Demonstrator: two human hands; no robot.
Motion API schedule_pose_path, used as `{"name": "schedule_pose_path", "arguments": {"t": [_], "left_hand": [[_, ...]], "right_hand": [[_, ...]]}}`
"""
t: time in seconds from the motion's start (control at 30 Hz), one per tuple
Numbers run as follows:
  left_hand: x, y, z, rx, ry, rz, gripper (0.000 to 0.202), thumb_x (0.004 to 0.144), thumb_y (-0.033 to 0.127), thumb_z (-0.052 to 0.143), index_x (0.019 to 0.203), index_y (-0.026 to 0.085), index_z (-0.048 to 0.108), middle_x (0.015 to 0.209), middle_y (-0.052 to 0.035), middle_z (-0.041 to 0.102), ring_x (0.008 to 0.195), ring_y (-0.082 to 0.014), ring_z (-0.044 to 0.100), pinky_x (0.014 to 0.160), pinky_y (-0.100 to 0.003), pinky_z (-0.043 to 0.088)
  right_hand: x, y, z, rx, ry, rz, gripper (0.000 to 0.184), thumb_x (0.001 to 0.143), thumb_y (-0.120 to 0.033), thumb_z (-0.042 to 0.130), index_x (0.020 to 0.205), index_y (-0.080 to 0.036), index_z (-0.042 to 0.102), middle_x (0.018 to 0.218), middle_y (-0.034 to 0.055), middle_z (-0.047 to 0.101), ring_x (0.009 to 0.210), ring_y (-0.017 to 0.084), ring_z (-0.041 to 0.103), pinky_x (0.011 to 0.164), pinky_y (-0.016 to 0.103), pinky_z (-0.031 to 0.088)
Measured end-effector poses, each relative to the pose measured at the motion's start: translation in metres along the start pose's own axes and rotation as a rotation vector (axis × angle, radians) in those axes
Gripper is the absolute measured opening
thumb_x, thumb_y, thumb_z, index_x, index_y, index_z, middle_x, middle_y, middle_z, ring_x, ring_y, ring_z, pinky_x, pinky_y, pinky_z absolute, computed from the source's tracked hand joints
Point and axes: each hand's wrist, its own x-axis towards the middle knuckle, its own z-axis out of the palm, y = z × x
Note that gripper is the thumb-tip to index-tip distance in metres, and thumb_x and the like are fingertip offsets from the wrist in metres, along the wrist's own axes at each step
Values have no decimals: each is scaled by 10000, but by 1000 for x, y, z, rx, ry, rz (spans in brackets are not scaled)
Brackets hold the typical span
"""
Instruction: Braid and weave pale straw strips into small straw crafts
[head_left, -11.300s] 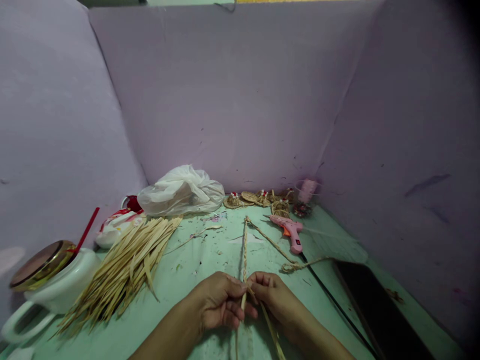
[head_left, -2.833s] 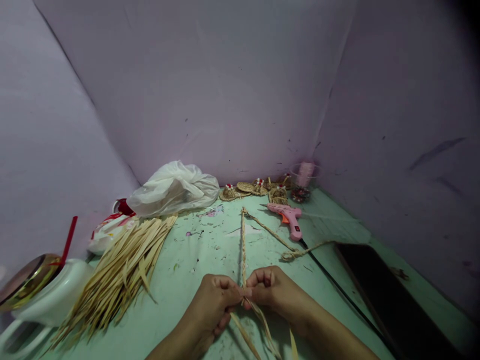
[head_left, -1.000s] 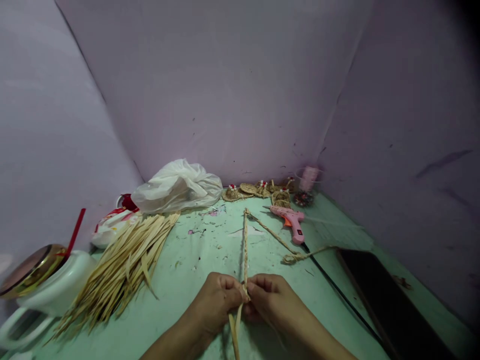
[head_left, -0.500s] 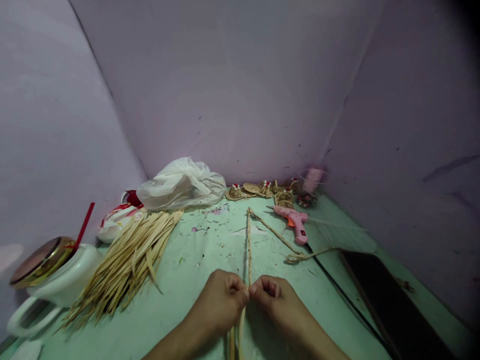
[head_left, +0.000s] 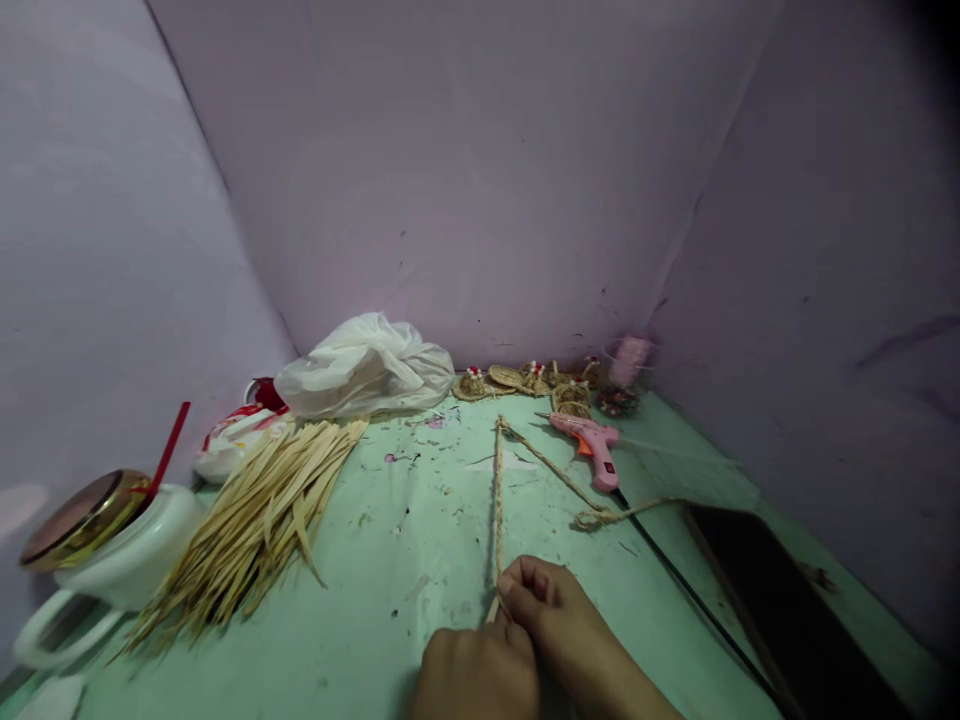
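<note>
A thin straw braid (head_left: 499,500) runs straight up the table from my hands, its far end joined to a slack cord (head_left: 551,468) that slants off to the right. My right hand (head_left: 559,605) pinches the near end of the braid between thumb and forefinger. Lower down and just left of it, my left hand (head_left: 476,675) is closed, its back toward me, around the loose strands below the braid. Most of those strands are hidden behind it. The two hands touch or overlap.
A bundle of dry straw strips (head_left: 255,530) lies left, by a white pot (head_left: 157,550). A white plastic bag (head_left: 367,370) and small woven straw hats (head_left: 472,383) line the back wall. To the right are a pink glue gun (head_left: 589,440), its black cord and a dark phone-like slab (head_left: 780,600).
My left hand has come down and toward me from the braid's end onto the loose strands, turning its back up. My right hand keeps its pinch nearly in place.
</note>
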Motion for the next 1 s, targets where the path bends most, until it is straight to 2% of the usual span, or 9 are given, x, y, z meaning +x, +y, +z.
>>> {"name": "schedule_pose_path", "arguments": {"t": [0.1, 0.17, 0.23, 0.33, 0.5, 0.63, 0.73, 0.87, 1.0], "left_hand": [[4, -1, -22, -217, 34, -37, 243, 711, 316, 463, 649, 137, 616, 606, -63, 597, 562, -152, 537, 512, -227, 341], [11, -6, -33, -477, 83, -179, 264, 713, 347, 447, 710, 137, 606, 639, -47, 600, 480, -118, 504, 449, -217, 331], [19, -11, -35, -779, -26, -312, 275, 704, 346, 442, 776, 124, 589, 623, -37, 585, 385, -92, 448, 379, -210, 312], [29, -17, -29, -1058, -267, -352, 234, 651, 339, 488, 622, 115, 549, 472, -7, 503, 317, -82, 391, 319, -205, 297], [36, -21, -17, -896, -217, -339, 149, 562, 242, 516, 461, 162, 440, 331, 52, 354, 269, -60, 267, 293, -190, 167], [40, -23, -9, -689, -68, -194, 127, 540, 172, 475, 424, 150, 428, 380, 58, 296, 390, -42, 243, 377, -191, 161], [40, -22, -5, -499, 7, -114, 128, 554, 173, 443, 429, 151, 425, 425, 42, 316, 450, -62, 284, 415, -204, 189], [38, -19, -4, -416, 73, -116, 166, 565, 188, 438, 411, 160, 381, 428, 36, 304, 463, -72, 295, 432, -215, 183], [36, -21, -4, -640, 27, -184, 112, 527, 166, 428, 416, 150, 434, 411, 42, 313, 445, -68, 294, 424, -202, 190]], "right_hand": [[-1, -5, -2, -31, -7, -27, 262, 607, -379, 567, 525, -168, 436, 436, -50, 404, 424, 62, 308, 447, 209, 226], [-2, -9, -4, -62, -12, -54, 274, 619, -375, 568, 508, -164, 433, 434, -52, 391, 430, 59, 296, 454, 208, 216], [-4, -11, -4, -84, -41, -73, 285, 636, -385, 556, 509, -163, 429, 436, -46, 406, 435, 62, 313, 464, 209, 221], [-2, -10, -6, -100, -128, -75, 255, 649, -382, 543, 571, -163, 439, 463, -32, 458, 443, 72, 360, 470, 208, 237], [-1, -5, -18, -371, -179, -189, 140, 687, -277, 511, 630, -156, 469, 537, -22, 479, 510, 86, 396, 485, 204, 255], [-13, -10, -21, -817, -3, -335, 110, 713, -186, 459, 702, -158, 565, 702, 35, 583, 622, 123, 484, 548, 226, 282], [-20, -15, -17, -992, 134, -317, 150, 706, -173, 460, 707, -168, 610, 744, 63, 622, 640, 146, 516, 557, 245, 277], [-16, -15, -16, -800, 101, -157, 188, 705, -232, 467, 635, -148, 620, 578, 45, 614, 532, 125, 502, 479, 220, 261], [-14, -12, -17, -638, 25, -96, 188, 669, -210, 480, 611, -130, 640, 524, 23, 603, 471, 99, 482, 447, 197, 265]]}}
